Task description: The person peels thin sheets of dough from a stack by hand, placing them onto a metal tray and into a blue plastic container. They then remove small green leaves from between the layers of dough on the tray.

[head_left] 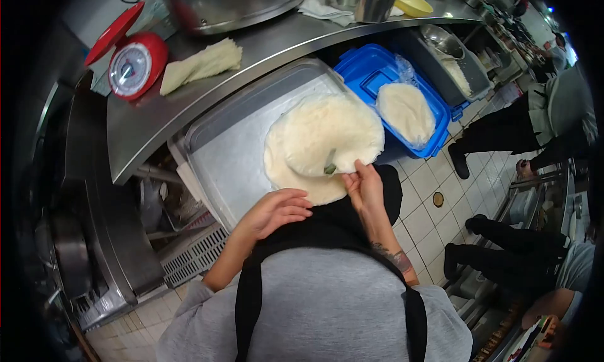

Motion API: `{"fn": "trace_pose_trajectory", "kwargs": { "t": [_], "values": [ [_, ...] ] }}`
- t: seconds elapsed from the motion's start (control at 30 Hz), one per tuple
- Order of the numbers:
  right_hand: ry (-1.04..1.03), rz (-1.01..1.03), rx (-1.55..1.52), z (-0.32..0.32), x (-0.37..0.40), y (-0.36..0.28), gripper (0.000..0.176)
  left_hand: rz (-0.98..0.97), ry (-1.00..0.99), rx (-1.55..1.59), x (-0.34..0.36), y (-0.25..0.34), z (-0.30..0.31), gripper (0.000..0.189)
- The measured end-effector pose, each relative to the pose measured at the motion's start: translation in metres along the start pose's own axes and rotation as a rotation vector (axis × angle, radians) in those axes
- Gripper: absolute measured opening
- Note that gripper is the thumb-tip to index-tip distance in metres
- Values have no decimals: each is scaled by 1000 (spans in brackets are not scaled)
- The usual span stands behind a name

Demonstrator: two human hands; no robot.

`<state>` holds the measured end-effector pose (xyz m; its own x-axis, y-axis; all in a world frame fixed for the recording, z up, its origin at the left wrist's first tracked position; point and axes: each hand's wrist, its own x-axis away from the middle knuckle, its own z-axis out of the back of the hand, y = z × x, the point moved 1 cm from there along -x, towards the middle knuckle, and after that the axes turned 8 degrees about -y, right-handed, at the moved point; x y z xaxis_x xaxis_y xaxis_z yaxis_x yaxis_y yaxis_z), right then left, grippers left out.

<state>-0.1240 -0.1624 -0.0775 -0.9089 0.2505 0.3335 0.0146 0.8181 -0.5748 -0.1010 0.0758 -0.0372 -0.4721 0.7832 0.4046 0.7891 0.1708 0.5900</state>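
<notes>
Two pale, flat rounds of dough overlap at the right side of a large metal tray. My right hand pinches the near edge of the upper dough round, which curls up slightly there. Beside that curl a small dark green piece shows. The lower dough round sticks out to the left and toward me. Close to its near edge, my left hand is open, fingers stretched and slightly bent, holding nothing.
A steel counter runs behind the tray, carrying a red scale and a folded cloth. To the right, a blue lid bears another dough piece beside plastic wrap. A grey bin stands beyond. Other people stand at right.
</notes>
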Motion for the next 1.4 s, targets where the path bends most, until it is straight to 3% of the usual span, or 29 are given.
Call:
{"fn": "trace_pose_trajectory", "kwargs": {
  "t": [0.07,0.17,0.27,0.37,0.43,0.5,0.53,0.6,0.7,1.1,1.2,1.3,1.4],
  "values": [
    [-28,-9,15,-6,6,-1,27,8,-15,37,-16,-13,-7,31],
    [-77,-24,117,-12,17,-4,25,-188,53,115,-51,-28,14,31],
    [105,126,335,7,26,1,31,-379,225,115,-60,-20,14,31],
    [311,800,859,3,35,-3,31,-343,249,61,-55,-11,15,31],
    [88,823,1167,-9,39,-8,25,-334,255,20,-56,-13,20,29],
    [-228,801,1400,-28,38,-10,17,-333,212,-16,-62,-21,36,27],
    [-382,762,1450,-35,35,-5,22,-331,224,3,-64,-21,36,25],
    [-489,712,1521,-39,22,8,26,-335,253,43,-66,-21,35,21],
    [-534,558,1679,-44,12,14,28,-358,291,-48,-65,-20,28,21],
    [-568,446,1601,-34,-18,8,28,-415,284,-275,-90,-23,25,25],
    [-574,167,1386,-27,-30,7,24,-464,255,-165,-90,-23,25,23],
    [-504,163,1434,-28,-34,2,18,-488,204,-102,-86,-21,20,20],
    [-505,305,1472,-36,-28,1,13,-549,249,-223,-81,-14,11,20]
  ]
}}
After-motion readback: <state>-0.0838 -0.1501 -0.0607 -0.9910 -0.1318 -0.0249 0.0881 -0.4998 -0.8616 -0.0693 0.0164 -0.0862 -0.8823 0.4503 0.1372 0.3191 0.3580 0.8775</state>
